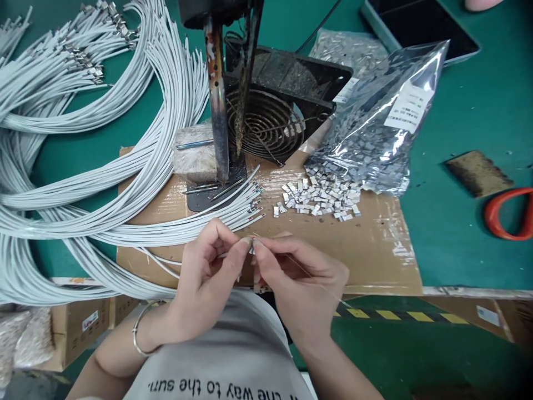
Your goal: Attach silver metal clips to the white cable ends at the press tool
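**2 hands closed on 1 cable end at the near edge of the cardboard sheet**

The left hand (208, 275) and right hand (302, 286) meet fingertip to fingertip above the near edge of the cardboard sheet (375, 250), which lies on the green counter (458, 111). The left fingers (238, 248) are pinched shut on a white cable (222, 255). Its long axis runs left to right along that edge, with the free end pointing at the right hand. The right fingers (270, 251) are pinched shut on a small metal piece (251, 249) that touches the cable end; its detail is too small to tell. Both hands are equally close to the joint. Further back on the sheet, the cable bundle (245, 205) fans out just behind the left hand. The pile of clips (320, 197) lies near, on the right hand's side.
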The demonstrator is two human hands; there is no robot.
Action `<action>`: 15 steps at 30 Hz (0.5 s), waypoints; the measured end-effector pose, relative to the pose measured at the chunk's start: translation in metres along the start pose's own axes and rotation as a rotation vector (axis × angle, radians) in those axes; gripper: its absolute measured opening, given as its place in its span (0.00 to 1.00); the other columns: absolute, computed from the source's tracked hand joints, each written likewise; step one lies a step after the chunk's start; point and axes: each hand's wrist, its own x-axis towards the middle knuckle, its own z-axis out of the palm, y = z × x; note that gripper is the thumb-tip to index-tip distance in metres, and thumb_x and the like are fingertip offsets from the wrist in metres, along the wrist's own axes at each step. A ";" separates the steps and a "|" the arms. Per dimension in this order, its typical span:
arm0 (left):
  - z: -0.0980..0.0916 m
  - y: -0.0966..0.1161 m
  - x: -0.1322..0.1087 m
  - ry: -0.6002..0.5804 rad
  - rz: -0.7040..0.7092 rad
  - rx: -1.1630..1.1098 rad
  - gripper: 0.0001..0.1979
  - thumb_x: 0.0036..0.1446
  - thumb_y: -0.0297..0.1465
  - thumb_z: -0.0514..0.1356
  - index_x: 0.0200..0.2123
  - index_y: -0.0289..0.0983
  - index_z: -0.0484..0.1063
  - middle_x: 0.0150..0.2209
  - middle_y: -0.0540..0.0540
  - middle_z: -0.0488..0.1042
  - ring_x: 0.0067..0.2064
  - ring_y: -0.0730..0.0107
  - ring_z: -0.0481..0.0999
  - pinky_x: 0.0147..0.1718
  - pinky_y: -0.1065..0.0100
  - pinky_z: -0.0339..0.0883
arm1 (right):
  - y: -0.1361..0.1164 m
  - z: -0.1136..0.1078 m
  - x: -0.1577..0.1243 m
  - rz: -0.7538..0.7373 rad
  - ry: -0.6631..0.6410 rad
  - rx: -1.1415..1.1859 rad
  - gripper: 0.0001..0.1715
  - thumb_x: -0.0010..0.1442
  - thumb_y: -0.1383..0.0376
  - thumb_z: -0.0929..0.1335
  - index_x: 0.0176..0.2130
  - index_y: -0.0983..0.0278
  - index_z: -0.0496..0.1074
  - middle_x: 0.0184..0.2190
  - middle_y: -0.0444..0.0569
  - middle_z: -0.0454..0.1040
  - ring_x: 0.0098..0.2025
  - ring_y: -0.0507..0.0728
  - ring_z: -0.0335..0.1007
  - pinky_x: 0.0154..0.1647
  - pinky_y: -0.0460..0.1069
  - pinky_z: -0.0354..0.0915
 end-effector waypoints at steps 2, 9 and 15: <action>0.003 -0.001 0.000 0.014 -0.016 -0.021 0.16 0.72 0.39 0.63 0.32 0.39 0.67 0.24 0.55 0.69 0.23 0.78 0.61 0.21 0.74 0.55 | 0.006 0.006 -0.004 -0.070 0.064 -0.022 0.09 0.58 0.72 0.74 0.31 0.59 0.83 0.22 0.43 0.78 0.19 0.51 0.70 0.17 0.46 0.68; -0.002 0.004 0.006 -0.042 -0.090 -0.151 0.12 0.70 0.39 0.65 0.36 0.40 0.69 0.22 0.57 0.66 0.21 0.80 0.56 0.17 0.77 0.50 | 0.011 0.009 -0.006 -0.229 0.097 -0.099 0.14 0.58 0.75 0.74 0.35 0.55 0.85 0.27 0.44 0.83 0.23 0.52 0.75 0.22 0.47 0.71; -0.008 0.006 0.012 -0.034 -0.106 -0.167 0.11 0.67 0.37 0.68 0.35 0.37 0.73 0.23 0.54 0.71 0.22 0.80 0.61 0.21 0.76 0.58 | 0.012 -0.003 -0.003 -0.405 -0.003 -0.393 0.15 0.62 0.72 0.74 0.42 0.52 0.86 0.30 0.45 0.85 0.24 0.54 0.78 0.24 0.49 0.75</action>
